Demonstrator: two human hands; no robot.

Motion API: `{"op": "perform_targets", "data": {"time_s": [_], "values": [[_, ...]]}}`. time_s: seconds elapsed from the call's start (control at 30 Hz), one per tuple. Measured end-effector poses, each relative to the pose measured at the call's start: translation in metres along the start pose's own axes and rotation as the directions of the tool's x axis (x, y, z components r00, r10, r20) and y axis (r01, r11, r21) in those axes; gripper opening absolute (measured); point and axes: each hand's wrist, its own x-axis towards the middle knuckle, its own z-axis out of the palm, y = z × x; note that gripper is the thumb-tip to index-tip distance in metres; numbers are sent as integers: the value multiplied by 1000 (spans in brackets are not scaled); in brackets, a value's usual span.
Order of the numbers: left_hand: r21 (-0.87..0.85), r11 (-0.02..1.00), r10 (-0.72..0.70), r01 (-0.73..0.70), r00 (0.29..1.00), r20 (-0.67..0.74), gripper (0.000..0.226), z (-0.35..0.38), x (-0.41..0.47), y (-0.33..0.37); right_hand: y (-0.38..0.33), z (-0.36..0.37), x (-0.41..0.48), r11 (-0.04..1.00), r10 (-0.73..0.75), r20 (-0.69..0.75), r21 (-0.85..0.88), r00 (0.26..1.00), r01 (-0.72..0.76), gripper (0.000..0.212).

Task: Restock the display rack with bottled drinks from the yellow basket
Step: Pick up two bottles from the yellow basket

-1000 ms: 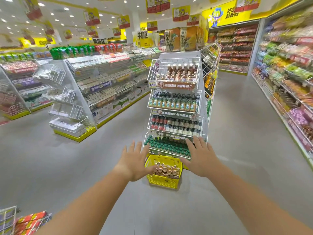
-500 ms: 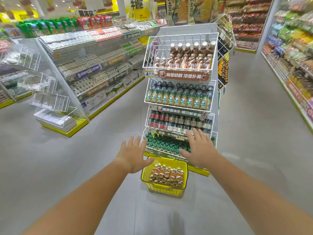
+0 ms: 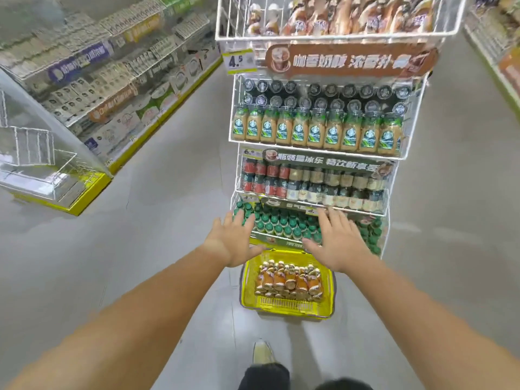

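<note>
Left hand (image 3: 233, 243): flat, fingers straight and spread, palm down, empty.
Right hand (image 3: 340, 243): likewise flat and spread, gripping nothing, level with the left.
Between the hands: the far rim of the yellow basket (image 3: 287, 308), with both thumbs pointing inward above it.
Basket position: on the floor at the foot of the display rack (image 3: 337, 38), below the hands.
Bottled drinks (image 3: 289, 280): packed in tight rows inside the basket, with orange-brown bodies and pale caps.
Long axis: apparently running toward the rack, caps at the far end. Standing or lying cannot be told from above.
Nearer hand: neither plainly, since the basket sits centred between them. Reach needed is downward and a little back toward the body.
Lowest tier: green-capped bottles (image 3: 281, 223) just beyond the fingertips.
Top tier: brown bottles (image 3: 351, 18) that look like the basket's sort, with room at the left end.
Step in hand: probably the first reach into the basket, nothing lifted yet.
</note>
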Motion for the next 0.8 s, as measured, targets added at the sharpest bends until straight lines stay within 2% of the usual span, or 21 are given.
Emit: {"op": "perform_targets", "data": {"time_s": [0.23, 0.43, 0.6, 0.8], "values": [[-107, 992, 81, -70, 992, 95, 87, 91, 111, 6, 22, 90, 94, 997, 65, 152, 26, 986, -70, 89], [-202, 979, 37, 8, 976, 216, 82, 223, 187, 34, 54, 223, 156, 994, 70, 271, 61, 960, -90, 88], [-247, 967, 29, 54, 947, 319, 90, 348, 241, 52, 74, 351, 190, 987, 101, 404, 77, 909, -144, 90], [-353, 927, 12, 130, 927, 374, 91, 476, 311, 67, 89, 486, 225, 982, 98, 467, 100, 879, -163, 89]]}}
